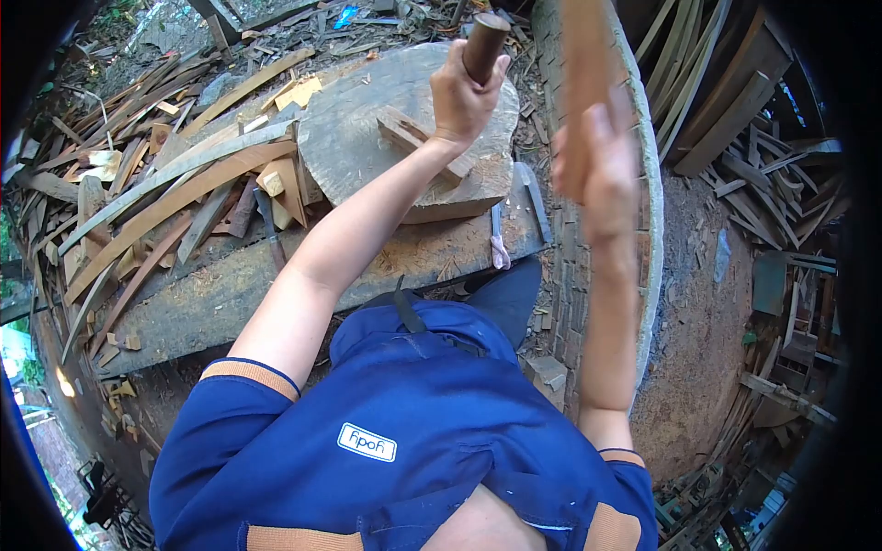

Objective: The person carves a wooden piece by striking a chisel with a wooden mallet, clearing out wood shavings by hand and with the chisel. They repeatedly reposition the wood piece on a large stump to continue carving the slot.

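Observation:
My left hand [464,101] is closed around a thick round wooden handle [487,41], its flat top end pointing up at me. What the handle's lower end carries is hidden behind my fist and forearm. Below that hand, a short wood block [404,131] lies across a large flat-topped stump [344,138], partly covered by my wrist. My right hand [602,179], smeared by motion, grips a long wooden mallet [588,64] raised to the right of the stump; its far end leaves the top of the view.
A wooden plank bench [211,308] runs beneath the stump. On it lie a narrow tool with a pale wrapped handle [499,250] and a dark-bladed tool [268,220]. Curved wood strips [175,197] and offcuts pile up at left. A long curved slab edge [650,230] passes beside my right arm.

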### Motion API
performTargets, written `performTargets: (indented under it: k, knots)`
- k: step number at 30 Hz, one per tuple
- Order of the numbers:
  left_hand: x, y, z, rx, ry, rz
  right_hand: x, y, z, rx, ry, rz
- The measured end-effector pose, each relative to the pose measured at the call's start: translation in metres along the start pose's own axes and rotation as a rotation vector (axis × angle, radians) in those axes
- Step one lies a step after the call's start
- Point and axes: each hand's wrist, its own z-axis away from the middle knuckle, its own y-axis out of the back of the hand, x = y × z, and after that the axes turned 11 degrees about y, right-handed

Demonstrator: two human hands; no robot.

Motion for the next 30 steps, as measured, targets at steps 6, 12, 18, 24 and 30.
performTargets:
  k: [6, 12, 18, 24, 30]
  knots:
    - [0.0, -0.003, 0.008, -0.029, -0.083, 0.029, -0.032, 0.023, -0.026, -0.36, 0.162, 0.827]
    - [-0.001, -0.004, 0.012, -0.009, -0.081, 0.025, -0.049, 0.021, -0.018, -0.249, 0.33, 0.708]
    - [0.001, -0.001, 0.013, -0.016, -0.032, 0.072, 0.008, 0.02, -0.002, -0.284, 0.374, 0.64]
    - [-0.009, 0.026, 0.009, 0.13, 0.154, 0.244, 0.09, -0.026, 0.035, -0.133, -0.278, 0.153]
    - [-0.065, 0.083, -0.017, 0.583, 0.567, 0.569, 0.165, -0.066, 0.051, -0.158, -0.162, 0.521]
